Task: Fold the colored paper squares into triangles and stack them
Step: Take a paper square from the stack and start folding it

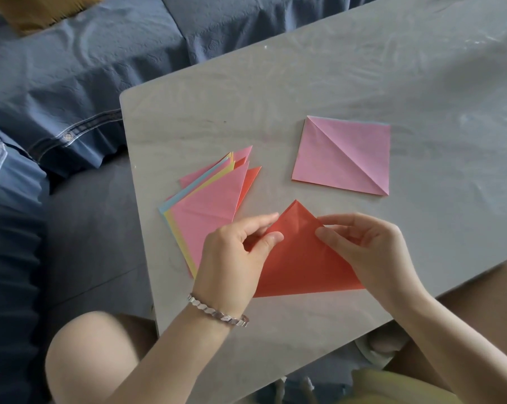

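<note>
Lowest in the frame, the person's bare forearms reach up from the bottom edge over the near edge of the table point(275, 97), the left one wearing a silver bracelet point(217, 312). Just above them, at lower centre, both hands hold the red paper point(302, 266), which already shows as a triangle, its apex pointing up the frame and its long edge nearest the person. The left hand point(237, 252) pinches the triangle's left slanted edge between thumb and curled fingers. The right hand point(372, 252) pinches the right slanted edge in the same way, thumb on top and fingers bent behind the sheet. Whether the sheet is lifted or lying on the table cannot be told. To the left of centre lies a fanned stack of folded triangles point(208, 199), pink on top with yellow, blue and red edges showing beneath, so several sheets look finished. In the upper right of centre a pink square point(342, 156) lies flat with a diagonal crease across it; thin edges of other colours peek from under it, so it may be the top of a small pile waiting to be folded. By the look of it, the red triangle needs only to join the stack, and the pink square and anything beneath it remain
</note>
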A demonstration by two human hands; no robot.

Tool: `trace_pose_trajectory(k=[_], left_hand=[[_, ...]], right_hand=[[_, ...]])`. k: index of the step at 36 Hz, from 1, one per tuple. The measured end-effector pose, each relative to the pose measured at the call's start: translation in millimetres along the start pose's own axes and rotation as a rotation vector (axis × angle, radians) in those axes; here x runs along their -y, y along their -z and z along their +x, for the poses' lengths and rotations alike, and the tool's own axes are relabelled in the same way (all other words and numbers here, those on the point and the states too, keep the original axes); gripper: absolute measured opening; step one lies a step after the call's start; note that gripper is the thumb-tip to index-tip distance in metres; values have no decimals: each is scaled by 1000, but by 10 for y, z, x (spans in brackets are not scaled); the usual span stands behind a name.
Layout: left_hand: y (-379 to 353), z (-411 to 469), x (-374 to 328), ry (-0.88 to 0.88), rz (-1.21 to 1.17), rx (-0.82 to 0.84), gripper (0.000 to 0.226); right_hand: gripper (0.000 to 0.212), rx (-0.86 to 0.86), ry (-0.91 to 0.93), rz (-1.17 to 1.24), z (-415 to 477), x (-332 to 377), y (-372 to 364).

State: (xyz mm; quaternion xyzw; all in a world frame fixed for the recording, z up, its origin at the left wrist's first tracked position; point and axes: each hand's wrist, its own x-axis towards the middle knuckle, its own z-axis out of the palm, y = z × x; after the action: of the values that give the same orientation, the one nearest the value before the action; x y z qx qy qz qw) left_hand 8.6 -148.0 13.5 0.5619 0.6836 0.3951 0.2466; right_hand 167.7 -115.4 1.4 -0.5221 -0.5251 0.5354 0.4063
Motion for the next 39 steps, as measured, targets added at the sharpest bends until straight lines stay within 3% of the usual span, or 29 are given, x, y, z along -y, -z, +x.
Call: trace_pose_trajectory(k=[19, 39], left_hand=[[11, -37, -17, 14, -54, -24, 28], [38, -68, -83, 31, -101, 12, 30]], right_hand=[[14, 68, 17, -36, -7, 33, 62], [27, 69, 100, -112, -17, 95, 65]])
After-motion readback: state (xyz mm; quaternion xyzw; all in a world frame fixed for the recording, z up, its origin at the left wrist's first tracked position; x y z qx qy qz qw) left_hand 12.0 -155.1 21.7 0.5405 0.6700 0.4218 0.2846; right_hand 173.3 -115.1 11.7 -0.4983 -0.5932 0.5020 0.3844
